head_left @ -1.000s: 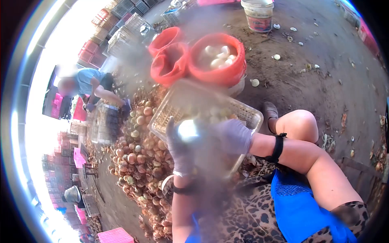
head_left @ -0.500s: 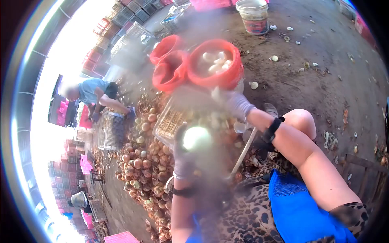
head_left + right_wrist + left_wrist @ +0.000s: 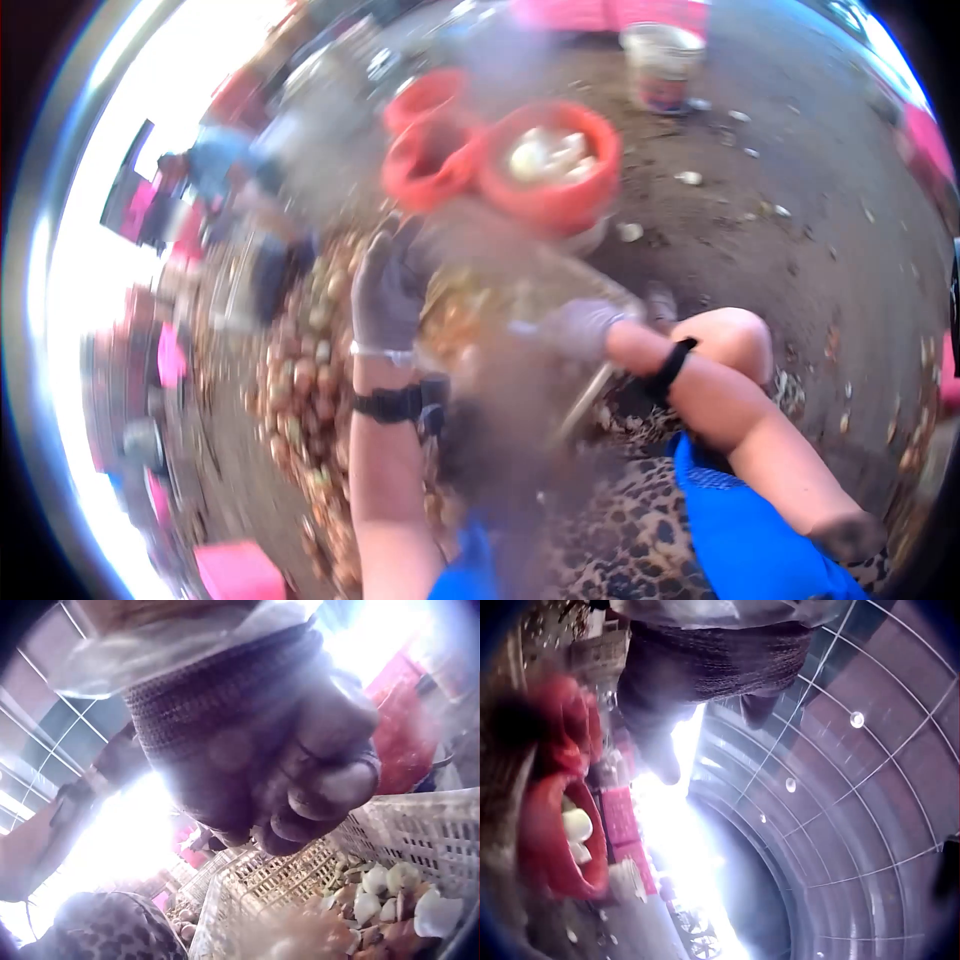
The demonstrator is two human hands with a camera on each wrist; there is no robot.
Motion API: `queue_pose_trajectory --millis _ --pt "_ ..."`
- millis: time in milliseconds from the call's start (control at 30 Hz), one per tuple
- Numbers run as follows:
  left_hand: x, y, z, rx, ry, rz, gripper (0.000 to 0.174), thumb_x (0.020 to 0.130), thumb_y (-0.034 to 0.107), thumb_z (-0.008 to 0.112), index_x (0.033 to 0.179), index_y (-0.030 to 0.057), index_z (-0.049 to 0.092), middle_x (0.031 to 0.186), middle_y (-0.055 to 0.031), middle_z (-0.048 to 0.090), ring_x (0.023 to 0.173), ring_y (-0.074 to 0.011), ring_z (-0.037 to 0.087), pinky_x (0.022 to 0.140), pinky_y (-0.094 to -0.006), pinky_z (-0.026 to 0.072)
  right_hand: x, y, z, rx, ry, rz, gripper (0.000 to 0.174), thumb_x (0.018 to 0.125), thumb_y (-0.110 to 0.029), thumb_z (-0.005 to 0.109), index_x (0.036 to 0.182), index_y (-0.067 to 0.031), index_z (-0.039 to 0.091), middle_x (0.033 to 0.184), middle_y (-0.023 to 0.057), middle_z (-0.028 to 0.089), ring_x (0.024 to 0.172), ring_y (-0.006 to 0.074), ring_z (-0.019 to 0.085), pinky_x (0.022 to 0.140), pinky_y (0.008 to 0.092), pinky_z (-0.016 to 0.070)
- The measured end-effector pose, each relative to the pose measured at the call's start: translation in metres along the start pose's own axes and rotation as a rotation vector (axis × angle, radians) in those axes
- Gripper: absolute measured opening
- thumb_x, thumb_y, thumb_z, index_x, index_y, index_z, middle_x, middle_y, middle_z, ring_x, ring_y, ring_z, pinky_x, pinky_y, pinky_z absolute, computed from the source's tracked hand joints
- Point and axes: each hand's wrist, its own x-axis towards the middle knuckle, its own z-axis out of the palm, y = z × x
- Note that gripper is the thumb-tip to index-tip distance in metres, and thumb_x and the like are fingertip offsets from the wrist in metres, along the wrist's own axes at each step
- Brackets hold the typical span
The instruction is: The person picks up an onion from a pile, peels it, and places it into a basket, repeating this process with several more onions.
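Observation:
My left hand (image 3: 385,300), in a pale glove, is raised over the left side of the plastic crate. Its fingers extend loosely in the left wrist view (image 3: 705,682), with nothing visible in the grasp. My gloved right hand (image 3: 575,325) hovers above the crate's right side. In the right wrist view its fingers (image 3: 330,787) are curled in tightly, and no held object shows. Below it, the slatted crate (image 3: 442,814) contains onion skins and pale onion pieces (image 3: 367,907). Peeled white onions (image 3: 555,158) lie in a bucket lined with red mesh (image 3: 600,195), beyond the crate.
A pile of unpeeled onions (image 3: 310,370) spreads left of the crate. Two more red mesh-lined containers (image 3: 425,165) stand beside the onion bucket. A white bucket (image 3: 662,65) stands farther back. Another person (image 3: 225,165) bends at the left. Scraps lie on the ground at right.
My left hand has moved left and up, and the bright white round thing at it is gone from view. My right hand has come back from near the red-lined bucket. The head view has shifted and blurred.

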Motion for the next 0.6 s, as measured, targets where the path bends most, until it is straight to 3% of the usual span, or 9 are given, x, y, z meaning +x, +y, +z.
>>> queue_pose_trajectory --millis 33,67,133,167,233,267,300,467,600 --pt "-0.019 0.017 -0.034 0.066 0.041 0.040 0.034 0.091 0.026 0.054 0.114 0.0015 0.055 0.119 -0.0204 0.055 0.106 -0.0353 0.057 0.089 -0.0432 0.0499 -0.024 -0.030 -0.025 -0.006 -0.015 0.079 0.038 0.081 -0.042 0.054 0.093 -0.0090 0.069 0.084 0.0152 0.068 0.078 0.0304 0.065 0.071 0.0388 0.0498" --pt "-0.052 0.036 -0.071 0.137 0.103 0.079 0.033 0.091 0.026 0.054 0.115 0.0021 0.055 0.118 -0.0192 0.057 0.104 -0.0345 0.058 0.087 -0.0426 0.0504 -0.001 -0.001 0.002 -0.141 0.035 -0.135 0.038 0.082 -0.044 0.054 0.092 -0.0094 0.068 0.082 0.0166 0.067 0.077 0.0309 0.065 0.071 0.0399 0.0494" --pt "-0.135 0.073 -0.133 0.186 0.349 0.098 0.029 0.093 0.022 0.051 0.114 0.0032 0.056 0.115 -0.0171 0.060 0.098 -0.0321 0.061 0.081 -0.0414 0.0525 -0.012 -0.028 -0.001 0.022 0.059 0.006 0.036 0.076 -0.034 0.063 0.106 -0.0131 0.064 0.085 0.0180 0.066 0.077 0.0336 0.065 0.071 0.0408 0.0493" --pt "-0.182 0.087 -0.173 0.144 0.435 0.141 0.028 0.093 0.021 0.050 0.113 0.0033 0.056 0.113 -0.0167 0.060 0.097 -0.0315 0.061 0.080 -0.0413 0.0528 -0.001 -0.014 0.016 -0.081 0.086 -0.044 0.036 0.080 -0.028 0.060 0.113 -0.0142 0.060 0.088 0.0187 0.066 0.080 0.0337 0.065 0.073 0.0401 0.0491" --pt "-0.281 0.092 -0.273 0.136 0.623 0.246 0.026 0.093 0.022 0.050 0.110 0.0038 0.057 0.107 -0.0157 0.062 0.093 -0.0303 0.062 0.078 -0.0409 0.0533 -0.005 -0.036 0.021 0.118 -0.029 0.116 0.030 0.087 -0.024 0.053 0.114 -0.0157 0.060 0.094 0.0199 0.064 0.093 0.0336 0.062 0.079 0.0389 0.0472" --pt "-0.327 0.087 -0.306 0.173 0.733 0.311 0.025 0.093 0.022 0.050 0.109 0.0040 0.058 0.104 -0.0151 0.063 0.090 -0.0298 0.063 0.077 -0.0406 0.0534 0.004 -0.024 0.034 -0.025 0.052 0.010 0.028 0.087 -0.024 0.053 0.113 -0.0146 0.061 0.095 0.0194 0.064 0.093 0.0342 0.061 0.080 0.0379 0.0463" --pt "-0.356 0.085 -0.311 0.257 1.034 0.190 0.025 0.092 0.025 0.051 0.104 0.0048 0.059 0.097 -0.0132 0.065 0.086 -0.0288 0.063 0.074 -0.0398 0.0533 0.010 -0.013 0.045 -0.048 0.055 -0.015 0.027 0.087 -0.024 0.053 0.111 -0.0139 0.061 0.094 0.0193 0.064 0.092 0.0348 0.061 0.080 0.0379 0.0460" --pt "-0.460 -0.010 -0.406 0.261 1.309 0.027 0.011 0.079 0.013 0.065 0.086 0.0102 0.057 0.072 -0.0055 0.056 0.055 -0.0167 0.049 0.048 -0.0286 0.0457 0.023 -0.038 0.066 -0.139 -0.063 -0.002 0.024 0.087 -0.024 0.054 0.105 -0.0125 0.064 0.092 0.0199 0.063 0.090 0.0367 0.059 0.080 0.0381 0.0455" --pt "-0.456 -0.062 -0.446 0.782 1.749 -0.287 0.032 0.073 0.020 0.070 0.099 0.0041 0.061 0.091 -0.0106 0.063 0.075 -0.0239 0.060 0.067 -0.0342 0.0518 0.037 -0.049 0.067 -0.114 -0.027 0.033 0.025 0.085 -0.016 0.055 0.107 -0.0093 0.063 0.091 0.0195 0.064 0.087 0.0328 0.062 0.079 0.0363 0.0460"
